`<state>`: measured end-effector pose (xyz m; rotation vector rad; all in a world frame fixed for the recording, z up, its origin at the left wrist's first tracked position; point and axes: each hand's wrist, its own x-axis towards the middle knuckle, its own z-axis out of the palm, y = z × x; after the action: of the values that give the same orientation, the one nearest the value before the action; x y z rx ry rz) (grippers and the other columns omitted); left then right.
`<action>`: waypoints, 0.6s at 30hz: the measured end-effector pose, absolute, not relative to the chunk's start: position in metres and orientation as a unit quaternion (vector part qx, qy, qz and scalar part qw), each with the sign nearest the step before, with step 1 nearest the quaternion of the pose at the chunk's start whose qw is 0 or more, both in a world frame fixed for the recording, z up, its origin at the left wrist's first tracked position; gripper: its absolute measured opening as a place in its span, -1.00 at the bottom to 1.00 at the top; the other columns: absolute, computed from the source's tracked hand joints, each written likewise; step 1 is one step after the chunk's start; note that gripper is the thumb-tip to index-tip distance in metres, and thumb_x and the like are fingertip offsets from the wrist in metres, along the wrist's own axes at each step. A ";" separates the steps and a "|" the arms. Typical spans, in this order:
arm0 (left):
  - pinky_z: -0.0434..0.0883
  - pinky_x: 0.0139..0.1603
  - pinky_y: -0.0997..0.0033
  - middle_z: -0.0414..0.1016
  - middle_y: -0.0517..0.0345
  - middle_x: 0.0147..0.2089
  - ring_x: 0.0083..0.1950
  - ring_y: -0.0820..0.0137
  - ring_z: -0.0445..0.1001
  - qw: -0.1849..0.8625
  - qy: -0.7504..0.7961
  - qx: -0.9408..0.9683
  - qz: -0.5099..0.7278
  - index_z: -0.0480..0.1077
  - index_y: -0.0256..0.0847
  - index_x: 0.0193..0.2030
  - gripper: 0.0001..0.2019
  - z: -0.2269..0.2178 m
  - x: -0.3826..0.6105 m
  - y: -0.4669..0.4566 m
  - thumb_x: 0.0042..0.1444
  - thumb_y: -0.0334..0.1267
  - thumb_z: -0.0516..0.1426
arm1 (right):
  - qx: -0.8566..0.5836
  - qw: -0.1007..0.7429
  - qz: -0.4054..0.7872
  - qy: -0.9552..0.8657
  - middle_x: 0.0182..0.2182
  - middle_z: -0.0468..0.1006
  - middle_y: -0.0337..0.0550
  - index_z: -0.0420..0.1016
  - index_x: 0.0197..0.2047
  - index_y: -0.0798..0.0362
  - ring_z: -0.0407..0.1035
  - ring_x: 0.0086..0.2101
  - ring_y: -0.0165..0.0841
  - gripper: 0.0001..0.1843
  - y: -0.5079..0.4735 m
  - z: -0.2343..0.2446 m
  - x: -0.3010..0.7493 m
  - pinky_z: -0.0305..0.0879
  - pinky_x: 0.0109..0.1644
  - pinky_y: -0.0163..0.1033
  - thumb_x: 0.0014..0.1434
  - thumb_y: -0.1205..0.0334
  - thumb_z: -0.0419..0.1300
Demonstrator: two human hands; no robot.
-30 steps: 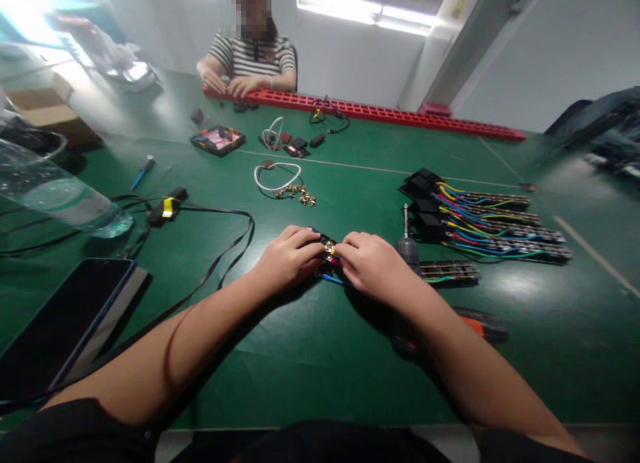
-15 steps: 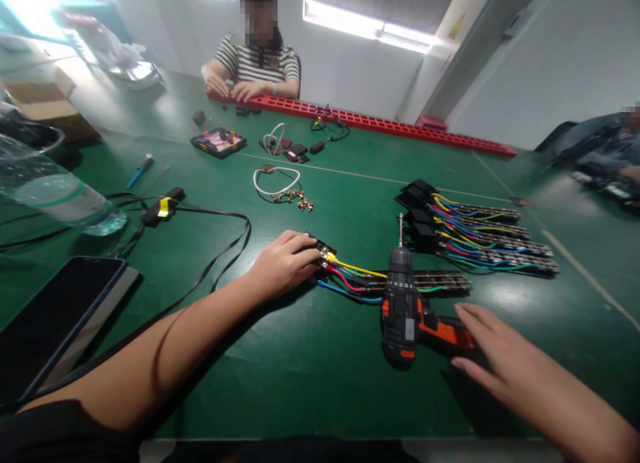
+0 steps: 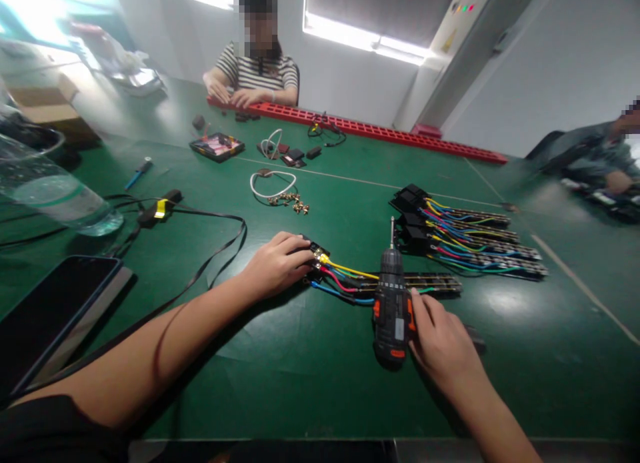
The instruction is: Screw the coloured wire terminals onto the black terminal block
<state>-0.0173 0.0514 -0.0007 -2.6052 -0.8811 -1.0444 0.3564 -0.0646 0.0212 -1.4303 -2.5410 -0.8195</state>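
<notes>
My left hand is closed over the black terminal block of a wired strip assembly, its fingertips hiding part of the block. Yellow, red, blue and green wires run from there to a long dark strip with metal bars. Across the wires lies a black and orange cordless drill, its bit pointing away from me. My right hand is wrapped round the drill's handle, which it mostly covers.
Several similar wired strips lie at the right. Small brass screws sit beside a white loop. On the left are a phone, black cables and a water bottle. A person sits behind a long red rail.
My right hand has moved left onto the drill's handle and closed round it. My left hand keeps hold of the terminal block. The view has shifted slightly.
</notes>
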 end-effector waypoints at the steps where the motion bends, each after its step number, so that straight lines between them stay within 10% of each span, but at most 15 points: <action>1: 0.58 0.05 0.14 0.58 -0.07 0.03 0.06 0.18 0.51 0.102 -0.296 -0.881 -0.354 0.55 -0.22 -0.01 -0.83 0.000 -0.017 0.052 0.32 -0.26 0.21 | -0.468 0.060 -0.277 -0.837 0.06 0.47 0.37 0.20 0.33 0.46 0.45 -0.15 -0.10 -0.37 -0.063 0.020 0.356 0.47 -0.16 -0.10 0.23 0.35 0.05; 9: 0.58 0.05 0.14 0.58 -0.07 0.02 0.05 0.19 0.51 0.105 -0.292 -0.883 -0.353 0.55 -0.22 -0.01 -0.82 0.000 -0.018 0.053 0.32 -0.24 0.21 | -0.475 0.084 -0.310 -0.819 0.14 0.51 0.31 -0.26 0.57 0.41 0.47 -0.10 -0.13 -0.17 -0.067 0.013 0.348 0.36 -0.10 -0.10 0.34 0.45 -0.01; 18: 0.57 0.06 0.14 0.57 -0.07 0.04 0.07 0.19 0.50 0.095 -0.301 -0.883 -0.349 0.55 -0.20 0.01 -0.82 -0.004 -0.018 0.054 0.31 -0.26 0.22 | -0.499 0.211 -0.164 -0.824 0.19 0.43 0.34 -0.33 0.60 0.22 0.43 0.08 0.02 -0.10 -0.068 0.053 0.346 0.45 0.00 0.00 0.33 0.24 0.00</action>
<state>-0.0182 0.0536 -0.0044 -2.6168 -0.8919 -1.0341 0.3459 -0.0678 0.0533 -1.3879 -2.2909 -0.4545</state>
